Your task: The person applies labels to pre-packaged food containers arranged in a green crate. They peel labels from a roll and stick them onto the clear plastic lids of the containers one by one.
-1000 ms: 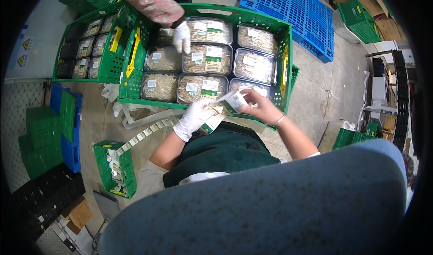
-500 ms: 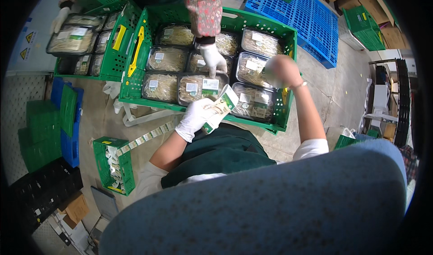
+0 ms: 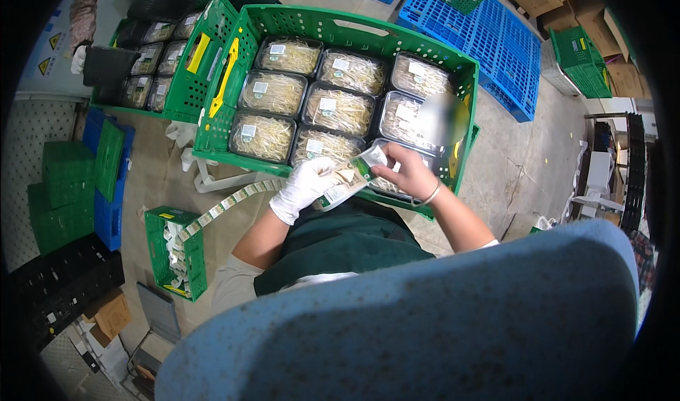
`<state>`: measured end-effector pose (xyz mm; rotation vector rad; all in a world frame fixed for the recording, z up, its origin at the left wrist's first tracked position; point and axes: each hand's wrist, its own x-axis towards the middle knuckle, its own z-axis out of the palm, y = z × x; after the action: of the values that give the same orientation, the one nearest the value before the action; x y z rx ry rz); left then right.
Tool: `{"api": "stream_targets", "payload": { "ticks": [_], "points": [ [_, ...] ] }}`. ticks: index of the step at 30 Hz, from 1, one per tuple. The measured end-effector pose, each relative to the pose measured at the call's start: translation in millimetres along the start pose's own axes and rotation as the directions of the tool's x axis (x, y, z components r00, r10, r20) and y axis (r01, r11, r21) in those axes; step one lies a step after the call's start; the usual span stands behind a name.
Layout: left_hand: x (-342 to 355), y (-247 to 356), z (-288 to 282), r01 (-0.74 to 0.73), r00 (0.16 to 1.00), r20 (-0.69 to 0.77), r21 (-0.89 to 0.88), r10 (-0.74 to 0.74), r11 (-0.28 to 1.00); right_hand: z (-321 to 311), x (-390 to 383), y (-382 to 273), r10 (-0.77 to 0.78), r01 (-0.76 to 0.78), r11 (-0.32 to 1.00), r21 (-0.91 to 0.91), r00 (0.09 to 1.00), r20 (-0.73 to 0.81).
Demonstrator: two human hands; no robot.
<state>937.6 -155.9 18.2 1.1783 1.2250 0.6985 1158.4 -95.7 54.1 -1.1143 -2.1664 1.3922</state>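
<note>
My left hand [image 3: 303, 187], in a white glove, is closed on a strip of green-and-white printed labels [image 3: 346, 180] in front of me. My bare right hand [image 3: 411, 174] pinches the strip's far end between thumb and fingers. Both hands are over the near edge of a large green crate [image 3: 301, 22]. Inside it, black trays of bean sprouts [image 3: 338, 110] stand in rows under clear film with small white stickers. The near right tray is partly hidden by my right hand. The strip trails from my left hand down to a small green crate [image 3: 200, 259].
A second green crate [image 3: 205, 54] with trays stands at the left; a co-worker's gloved hand [image 3: 79, 59] is on a dark tray [image 3: 110, 66] there. Blue pallets [image 3: 474, 47] lie beyond at the right. Black crates [image 3: 67, 287] are at the lower left.
My right hand has come from the right-hand trays to the strip's end. The co-worker's arm has left the large crate. The near middle tray no longer shows a green label.
</note>
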Motion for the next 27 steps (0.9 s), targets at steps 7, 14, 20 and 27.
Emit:
{"api": "stream_targets", "payload": {
  "ticks": [7,14,20,27],
  "points": [
    [22.0,30.1,15.1,0.075,0.984,-0.161,-0.021,-0.077,0.997,-1.4,15.6,9.8,-0.062,0.01,0.99,-0.143,0.929,-0.364],
    [6.5,19.9,-24.8,0.187,0.957,-0.148,-0.348,-0.251,0.919,-155.3,94.0,129.0,-0.186,-0.139,0.523,-0.841,0.944,-0.272],
    [-32.0,-7.5,-56.4,0.194,0.946,-0.147,-0.461,-0.29,0.866,-121.4,107.2,161.5,0.15,-0.594,0.303,-0.745,0.802,-0.578],
    [-52.2,-14.4,-70.6,0.086,0.966,-0.168,-0.513,-0.198,0.854,43.9,105.7,-9.3,-0.131,0.045,0.948,0.316,0.958,0.257]
  ]
}}
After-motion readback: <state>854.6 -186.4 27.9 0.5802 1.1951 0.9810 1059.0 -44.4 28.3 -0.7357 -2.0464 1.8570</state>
